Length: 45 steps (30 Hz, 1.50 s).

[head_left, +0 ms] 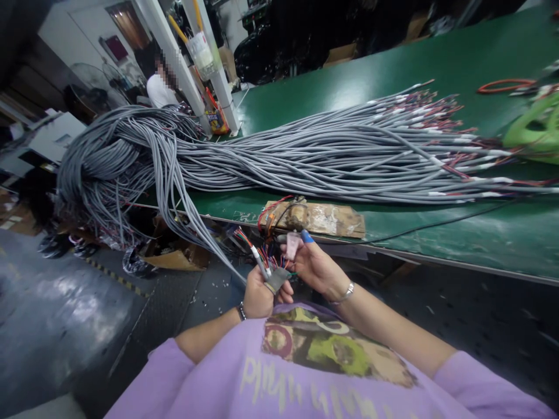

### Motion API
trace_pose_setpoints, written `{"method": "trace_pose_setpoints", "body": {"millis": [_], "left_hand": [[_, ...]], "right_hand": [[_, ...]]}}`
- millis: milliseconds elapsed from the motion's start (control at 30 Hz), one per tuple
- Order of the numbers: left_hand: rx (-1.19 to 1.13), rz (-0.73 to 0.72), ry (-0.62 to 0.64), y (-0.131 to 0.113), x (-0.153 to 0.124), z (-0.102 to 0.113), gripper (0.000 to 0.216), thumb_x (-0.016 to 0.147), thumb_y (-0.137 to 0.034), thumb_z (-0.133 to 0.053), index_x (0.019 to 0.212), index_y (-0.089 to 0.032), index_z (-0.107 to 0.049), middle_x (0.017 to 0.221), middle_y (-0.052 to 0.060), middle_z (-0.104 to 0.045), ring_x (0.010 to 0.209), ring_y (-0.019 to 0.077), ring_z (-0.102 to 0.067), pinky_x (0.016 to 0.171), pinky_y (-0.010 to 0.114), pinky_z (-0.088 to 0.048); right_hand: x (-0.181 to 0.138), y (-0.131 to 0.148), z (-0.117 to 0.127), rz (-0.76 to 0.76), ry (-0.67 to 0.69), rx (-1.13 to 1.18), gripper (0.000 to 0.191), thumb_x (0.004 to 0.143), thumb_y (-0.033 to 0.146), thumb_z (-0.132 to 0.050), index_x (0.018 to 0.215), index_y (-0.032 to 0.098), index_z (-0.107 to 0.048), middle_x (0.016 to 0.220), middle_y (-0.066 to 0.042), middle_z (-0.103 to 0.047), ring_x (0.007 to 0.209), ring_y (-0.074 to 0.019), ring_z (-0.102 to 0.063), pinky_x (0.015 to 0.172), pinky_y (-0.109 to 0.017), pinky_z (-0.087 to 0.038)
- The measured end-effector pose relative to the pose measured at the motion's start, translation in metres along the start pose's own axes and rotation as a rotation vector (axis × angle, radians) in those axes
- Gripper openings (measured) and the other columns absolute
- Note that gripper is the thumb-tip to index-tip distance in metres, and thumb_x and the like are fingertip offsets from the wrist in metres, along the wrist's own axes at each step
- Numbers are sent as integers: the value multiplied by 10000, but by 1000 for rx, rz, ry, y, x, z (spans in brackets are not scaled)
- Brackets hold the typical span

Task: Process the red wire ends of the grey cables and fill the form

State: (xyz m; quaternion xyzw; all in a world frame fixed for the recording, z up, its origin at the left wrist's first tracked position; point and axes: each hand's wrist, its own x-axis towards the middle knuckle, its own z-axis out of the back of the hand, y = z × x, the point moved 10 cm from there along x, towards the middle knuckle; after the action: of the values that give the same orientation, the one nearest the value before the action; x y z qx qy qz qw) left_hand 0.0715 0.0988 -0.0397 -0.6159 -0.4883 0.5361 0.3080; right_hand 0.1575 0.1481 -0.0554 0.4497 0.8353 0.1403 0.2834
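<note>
My left hand (261, 294) is closed around the end of a grey cable (261, 263), with a grey wrap on its thumb. Thin wires (244, 237) in several colours, some red and green, stick out past a white band on the cable. More loose coloured wires (273, 256) fan out between my hands. Close beside them, on the right, is my right hand (317, 265), its thumb stretched out and apart from the bent fingers. That thumb has a blue tip cover, and a pale pinkish wrap (292, 246) shows at a finger. Whether its lower fingers touch the wires is unclear.
A thick bundle of grey cables (279, 157) lies along the green table (371, 75) and hangs over its left end. A wooden board (336, 220) sits at the near edge. Orange cable (506, 86) and a green basket (535, 128) are at right. Another person (161, 87) is behind.
</note>
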Motion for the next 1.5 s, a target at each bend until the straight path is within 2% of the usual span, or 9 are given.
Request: {"method": "trace_pose_setpoints", "body": {"millis": [133,267,467,567,667,800,1133,1367,1500], "left_hand": [[-18,-4,-46,-1,0,7,589,464,-639,-798,679,-177,-501,445,-6,-612,302,126,-538,288,153,-289],[-26,6,-90,-3,1,8,575,471,-621,-795,691,-181,-496,441,-17,-600,295,122,-528,286,152,-267],[-13,61,-110,-1,2,4,578,468,-613,-793,704,-183,-487,444,-26,-589,295,116,-517,292,159,-263],[-9,66,-80,0,2,0,574,487,-615,-787,717,-180,-490,457,-23,-595,302,110,-517,300,161,-275],[-7,62,-71,3,3,-1,605,474,-641,-782,732,-179,-488,462,-19,-604,307,113,-525,299,158,-275],[3,83,-48,11,5,-2,624,466,-664,-777,731,-181,-482,444,-22,-592,299,119,-524,293,158,-264],[28,102,-11,13,3,-8,628,477,-704,-750,702,-181,-485,424,-27,-564,303,116,-526,294,159,-264],[27,98,-6,10,0,-7,631,481,-708,-745,697,-186,-464,440,-19,-593,293,109,-519,297,156,-252],[69,80,25,13,-1,0,625,506,-706,-742,733,-180,-493,463,-7,-615,320,119,-547,310,159,-277]], "right_hand": [[1,2,-2,-18,17,-33,309,727,515,-715,780,211,-705,742,-10,-693,596,-101,-549,528,-213,-423],[1,10,-1,68,2,-113,288,623,423,-811,783,205,-711,739,-6,-692,625,-115,-554,541,-224,-419],[-5,25,5,293,-81,-280,453,622,629,-740,712,187,-696,684,-25,-676,595,-125,-521,549,-255,-403],[-2,19,3,242,-41,-255,518,560,685,-745,702,189,-699,690,-38,-683,569,-131,-510,537,-273,-408],[3,13,2,181,-13,-150,471,513,622,-813,703,202,-713,679,-33,-685,552,-133,-514,526,-273,-419],[7,14,5,210,-33,-74,376,542,531,-845,707,219,-715,650,-11,-681,577,-141,-555,526,-259,-438],[8,10,8,206,-32,-31,315,590,464,-845,725,218,-700,654,6,-688,578,-128,-577,572,-257,-460],[4,-1,9,121,43,-40,447,606,629,-760,777,224,-679,723,-5,-681,595,-122,-558,545,-237,-444],[-6,-6,10,22,110,-134,494,583,666,-747,706,201,-633,663,-2,-628,588,-117,-535,541,-232,-437]]}}
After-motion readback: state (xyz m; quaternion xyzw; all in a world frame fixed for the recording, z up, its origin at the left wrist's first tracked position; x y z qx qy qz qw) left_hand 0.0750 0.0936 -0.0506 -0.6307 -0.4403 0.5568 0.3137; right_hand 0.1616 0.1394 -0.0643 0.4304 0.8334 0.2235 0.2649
